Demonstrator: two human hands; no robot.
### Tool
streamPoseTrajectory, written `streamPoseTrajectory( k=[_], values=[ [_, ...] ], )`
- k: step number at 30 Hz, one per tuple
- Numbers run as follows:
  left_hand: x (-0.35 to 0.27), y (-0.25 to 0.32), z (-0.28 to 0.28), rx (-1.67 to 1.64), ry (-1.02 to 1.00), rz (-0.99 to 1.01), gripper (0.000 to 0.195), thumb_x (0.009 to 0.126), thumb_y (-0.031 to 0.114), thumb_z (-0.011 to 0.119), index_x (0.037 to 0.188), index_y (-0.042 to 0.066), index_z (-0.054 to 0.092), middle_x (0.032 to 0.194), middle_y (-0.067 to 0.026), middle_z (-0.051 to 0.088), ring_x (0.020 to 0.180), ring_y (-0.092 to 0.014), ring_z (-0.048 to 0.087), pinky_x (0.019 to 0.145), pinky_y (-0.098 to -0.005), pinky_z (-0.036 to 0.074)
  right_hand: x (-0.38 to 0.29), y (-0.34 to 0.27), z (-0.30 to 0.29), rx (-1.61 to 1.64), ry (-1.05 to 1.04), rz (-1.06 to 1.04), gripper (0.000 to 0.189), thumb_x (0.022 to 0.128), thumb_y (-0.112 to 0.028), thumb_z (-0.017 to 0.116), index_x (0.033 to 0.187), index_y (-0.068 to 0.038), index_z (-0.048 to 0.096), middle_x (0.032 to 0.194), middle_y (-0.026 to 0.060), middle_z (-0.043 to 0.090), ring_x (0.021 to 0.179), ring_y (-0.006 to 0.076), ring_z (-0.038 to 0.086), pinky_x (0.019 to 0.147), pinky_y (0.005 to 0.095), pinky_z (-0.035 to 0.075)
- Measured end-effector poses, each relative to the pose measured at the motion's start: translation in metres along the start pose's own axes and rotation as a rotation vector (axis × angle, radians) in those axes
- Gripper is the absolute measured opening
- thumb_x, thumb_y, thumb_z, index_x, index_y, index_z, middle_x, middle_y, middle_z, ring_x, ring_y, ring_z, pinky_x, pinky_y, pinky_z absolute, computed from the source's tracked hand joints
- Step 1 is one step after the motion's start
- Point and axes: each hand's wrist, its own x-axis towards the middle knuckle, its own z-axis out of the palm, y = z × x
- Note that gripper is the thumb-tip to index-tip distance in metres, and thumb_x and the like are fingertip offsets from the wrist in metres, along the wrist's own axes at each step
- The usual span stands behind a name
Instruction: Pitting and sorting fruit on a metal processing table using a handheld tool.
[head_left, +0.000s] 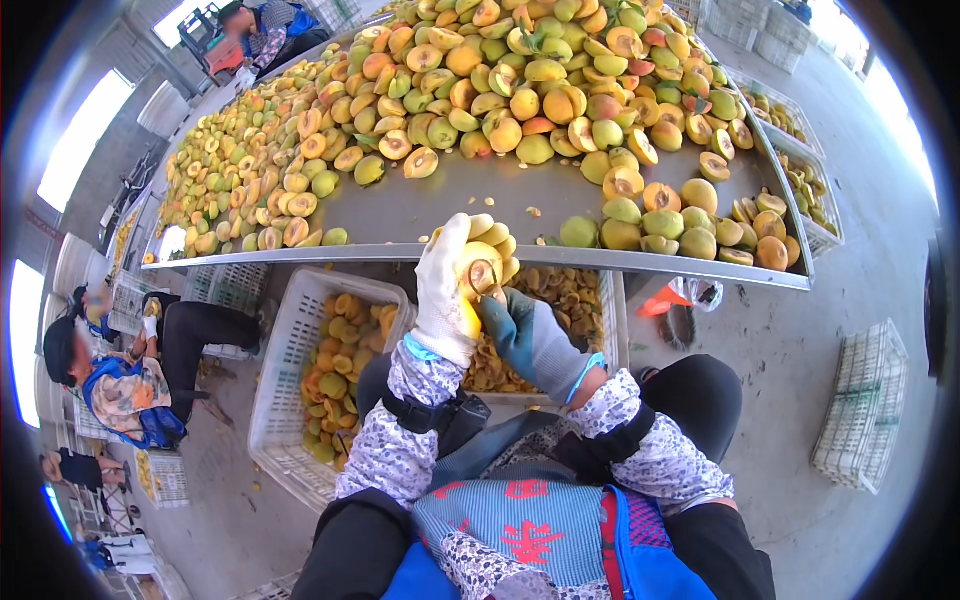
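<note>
My left hand (441, 292), in a white and yellow glove, grips a halved yellow peach (484, 253) with its cut face turned towards me. In my right hand (534, 341), gloved in grey and blue, is a pitting tool with a curved metal loop (494, 276). The loop lies against the middle of the cut face, and the tool's handle is hidden in my fingers. Both hands are just in front of the near edge of a metal table (450, 199), which bears a large heap of halved peaches (480, 90).
Below the table edge, a white plastic crate (274, 390) holds peach halves; beside it, another crate (616, 322) holds brownish scraps (555, 296). Stacked crates (862, 409) stand at right. A seated person (127, 390) works at left, another person (274, 34) at the table's far side.
</note>
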Motion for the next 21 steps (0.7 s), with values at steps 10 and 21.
streamPoseTrajectory(
  k=[10, 21],
  values=[
    [0.000, -0.001, 0.000, 0.117, -0.144, 0.117, 0.038, 0.102, 0.025, 0.050, 0.132, 0.003, 0.060, 0.092, -0.0174, 0.071, 0.078, -0.025, 0.069, 0.068, -0.0339, 0.058, -0.005, 0.002, -0.013, -0.014, -0.140, 0.273, 0.037, 0.106, -0.030, 0.052, 0.107, 0.005, 0.066, 0.094, -0.0002, 0.068, 0.090, 0.0060, 0.051, 0.078, 0.0260, 0.048],
    [0.004, 0.000, -0.005, 0.087, -0.309, -0.013, 0.048, 0.101, 0.030, 0.047, 0.139, 0.001, 0.054, 0.101, -0.0162, 0.070, 0.091, -0.028, 0.068, 0.079, -0.0387, 0.060, -0.013, -0.039, -0.033, 0.334, -0.311, 0.643, 0.054, 0.103, -0.062, 0.039, 0.085, -0.014, 0.055, 0.058, -0.0066, 0.037, 0.042, 0.0063, 0.030, 0.038, 0.0233, 0.026]
  ],
)
